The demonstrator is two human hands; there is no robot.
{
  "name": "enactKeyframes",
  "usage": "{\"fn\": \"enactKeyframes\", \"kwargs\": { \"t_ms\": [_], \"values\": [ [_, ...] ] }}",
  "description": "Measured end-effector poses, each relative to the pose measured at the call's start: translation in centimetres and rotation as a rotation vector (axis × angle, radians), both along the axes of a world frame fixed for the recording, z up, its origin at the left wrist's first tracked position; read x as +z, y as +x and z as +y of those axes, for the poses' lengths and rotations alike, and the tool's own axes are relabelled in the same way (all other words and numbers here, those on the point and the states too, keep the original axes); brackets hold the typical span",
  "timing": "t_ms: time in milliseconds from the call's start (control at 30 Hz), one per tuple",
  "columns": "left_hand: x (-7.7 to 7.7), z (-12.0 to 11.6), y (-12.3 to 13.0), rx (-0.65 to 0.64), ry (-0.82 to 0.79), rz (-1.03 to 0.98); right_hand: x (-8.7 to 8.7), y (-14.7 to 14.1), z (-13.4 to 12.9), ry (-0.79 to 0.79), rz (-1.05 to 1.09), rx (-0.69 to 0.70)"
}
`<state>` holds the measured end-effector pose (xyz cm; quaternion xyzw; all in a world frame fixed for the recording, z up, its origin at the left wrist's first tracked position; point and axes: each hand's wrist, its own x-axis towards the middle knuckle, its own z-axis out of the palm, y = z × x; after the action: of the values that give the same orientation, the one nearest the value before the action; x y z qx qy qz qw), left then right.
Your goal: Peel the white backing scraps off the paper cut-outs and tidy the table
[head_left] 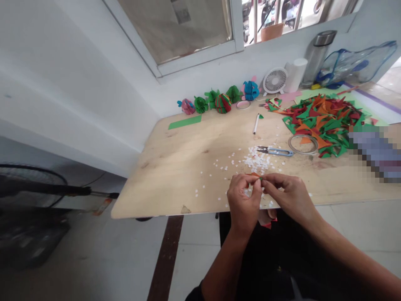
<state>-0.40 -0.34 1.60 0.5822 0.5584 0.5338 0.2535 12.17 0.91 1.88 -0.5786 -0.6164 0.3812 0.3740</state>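
Observation:
My left hand point(244, 202) and my right hand point(290, 194) meet at the front of the table, fingertips almost touching. Between them they pinch a small orange and green paper piece point(254, 174), mostly covered by the fingers. Just beyond lie many tiny white paper bits point(255, 161) and a pair of blue-handled thread snips point(278, 151). A roll of tape point(303, 144) rests to the right of the snips. Below the table edge, something pink and red point(267, 218) shows partly behind my hands.
A heap of orange, green and red scraps point(326, 117) covers the right side. Along the wall stand several small paper figures point(223, 103), a small white fan point(275, 81) and a bottle point(316, 58). A white pen point(256, 124) and a green strip point(184, 122) lie on the wooden table point(175, 167).

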Motion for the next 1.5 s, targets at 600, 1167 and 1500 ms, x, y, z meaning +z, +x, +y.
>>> {"fn": "enactKeyframes", "kwargs": {
  "t_ms": [600, 1167, 1500],
  "values": [
    [0.2, 1.5, -1.5, -0.097, -0.481, -0.979, -1.1, 1.9, 1.1, 0.166, -0.049, -0.189],
    [0.1, 1.7, -1.2, -0.165, -0.372, -0.812, -0.3, 0.7, 0.6, -0.119, 0.233, 0.131],
    [-0.7, 1.5, -0.5, -0.062, -0.239, -0.514, 0.0, 0.2, 0.4, -0.139, 0.201, 0.09]
  ]
}}
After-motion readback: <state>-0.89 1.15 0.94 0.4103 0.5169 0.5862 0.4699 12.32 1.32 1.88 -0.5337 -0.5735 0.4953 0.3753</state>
